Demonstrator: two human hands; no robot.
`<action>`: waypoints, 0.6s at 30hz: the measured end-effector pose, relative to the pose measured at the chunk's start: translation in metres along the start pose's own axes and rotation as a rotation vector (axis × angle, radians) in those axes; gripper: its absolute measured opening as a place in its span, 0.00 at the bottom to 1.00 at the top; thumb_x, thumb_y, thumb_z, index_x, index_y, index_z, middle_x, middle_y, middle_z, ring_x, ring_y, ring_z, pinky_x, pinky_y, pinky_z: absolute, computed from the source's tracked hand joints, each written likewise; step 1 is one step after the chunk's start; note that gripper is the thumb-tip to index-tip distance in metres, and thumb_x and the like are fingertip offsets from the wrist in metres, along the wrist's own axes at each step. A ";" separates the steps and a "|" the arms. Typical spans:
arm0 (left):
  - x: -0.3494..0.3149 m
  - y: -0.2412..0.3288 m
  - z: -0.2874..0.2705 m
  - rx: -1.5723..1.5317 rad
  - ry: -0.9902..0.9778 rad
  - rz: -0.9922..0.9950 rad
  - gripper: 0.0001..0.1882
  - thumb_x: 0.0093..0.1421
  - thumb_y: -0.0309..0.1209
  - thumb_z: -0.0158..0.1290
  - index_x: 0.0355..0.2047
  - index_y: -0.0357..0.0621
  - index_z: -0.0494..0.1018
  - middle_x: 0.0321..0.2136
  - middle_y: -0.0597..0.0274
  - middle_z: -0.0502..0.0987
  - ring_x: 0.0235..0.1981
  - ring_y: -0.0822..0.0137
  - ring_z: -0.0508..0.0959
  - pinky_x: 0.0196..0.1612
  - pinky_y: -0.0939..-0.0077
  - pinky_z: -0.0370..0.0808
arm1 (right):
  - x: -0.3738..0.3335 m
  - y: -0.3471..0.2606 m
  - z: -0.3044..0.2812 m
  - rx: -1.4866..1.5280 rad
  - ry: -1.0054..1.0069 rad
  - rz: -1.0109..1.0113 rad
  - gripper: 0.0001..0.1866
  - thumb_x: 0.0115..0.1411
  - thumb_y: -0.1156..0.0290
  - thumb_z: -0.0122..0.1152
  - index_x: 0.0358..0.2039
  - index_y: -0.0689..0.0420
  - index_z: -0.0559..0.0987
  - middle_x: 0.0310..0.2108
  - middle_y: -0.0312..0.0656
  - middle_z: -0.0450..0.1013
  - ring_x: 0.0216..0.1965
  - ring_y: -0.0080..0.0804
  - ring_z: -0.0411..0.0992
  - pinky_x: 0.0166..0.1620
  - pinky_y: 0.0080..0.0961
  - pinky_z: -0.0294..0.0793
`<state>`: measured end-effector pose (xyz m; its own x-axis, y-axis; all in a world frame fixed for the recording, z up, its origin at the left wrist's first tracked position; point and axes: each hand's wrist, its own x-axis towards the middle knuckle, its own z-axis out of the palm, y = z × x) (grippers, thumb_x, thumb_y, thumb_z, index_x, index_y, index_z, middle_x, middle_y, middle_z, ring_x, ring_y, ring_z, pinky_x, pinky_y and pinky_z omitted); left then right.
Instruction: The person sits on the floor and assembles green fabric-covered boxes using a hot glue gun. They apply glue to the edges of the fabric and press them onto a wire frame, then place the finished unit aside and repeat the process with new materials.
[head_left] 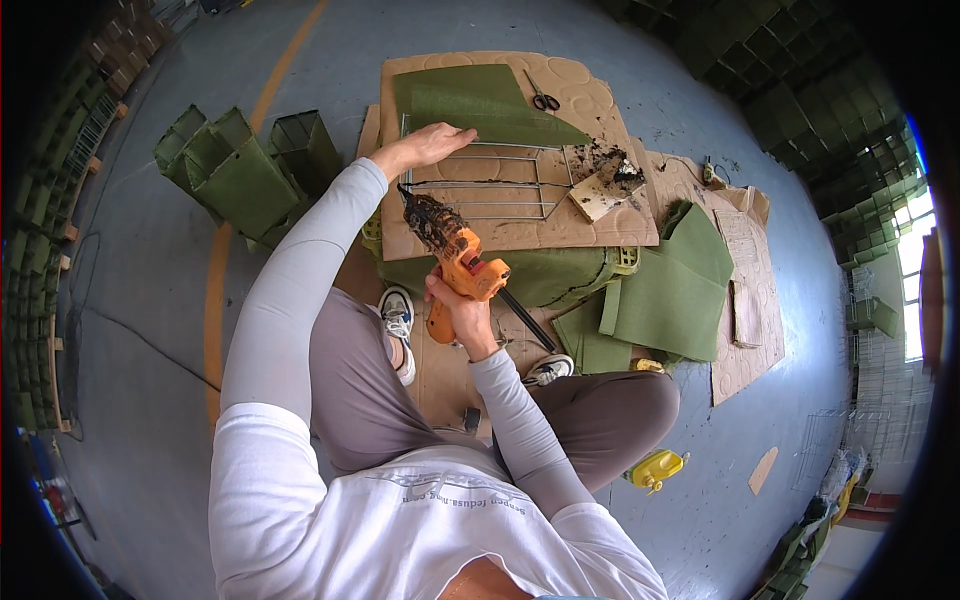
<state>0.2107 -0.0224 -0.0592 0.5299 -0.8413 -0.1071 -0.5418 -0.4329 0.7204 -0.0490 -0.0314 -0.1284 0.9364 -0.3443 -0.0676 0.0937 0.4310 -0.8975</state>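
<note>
My right hand is wrapped round the handle of an orange glue gun. Dark residue cakes its front, and the nozzle points at the left end of a wire frame. The frame lies on a cardboard sheet, and a dark strand runs across it. My left hand rests with outstretched fingers over the frame's far edge, where a green felt sheet meets it. Black scissors lie by the felt. A small block smeared with dark residue sits right of the frame.
Green felt boxes stand on the floor at left. Under the cardboard is a green-draped crate. More green felt pieces lie at right, beside flattened cardboard. A yellow container stands near my knee. Stacked green goods line both sides.
</note>
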 end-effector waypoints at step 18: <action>0.008 -0.022 0.009 -0.020 0.086 0.085 0.37 0.64 0.59 0.32 0.23 0.33 0.67 0.15 0.58 0.62 0.24 0.63 0.66 0.35 0.63 0.65 | -0.001 0.000 -0.017 0.080 0.093 -0.091 0.07 0.55 0.77 0.59 0.33 0.60 0.71 0.27 0.35 0.69 0.26 0.23 0.69 0.31 0.20 0.68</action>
<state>0.2210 -0.0228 -0.0822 0.5371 -0.8434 0.0129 -0.5742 -0.3543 0.7381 -0.0560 -0.0453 -0.1363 0.8879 -0.4590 -0.0308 0.2068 0.4580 -0.8646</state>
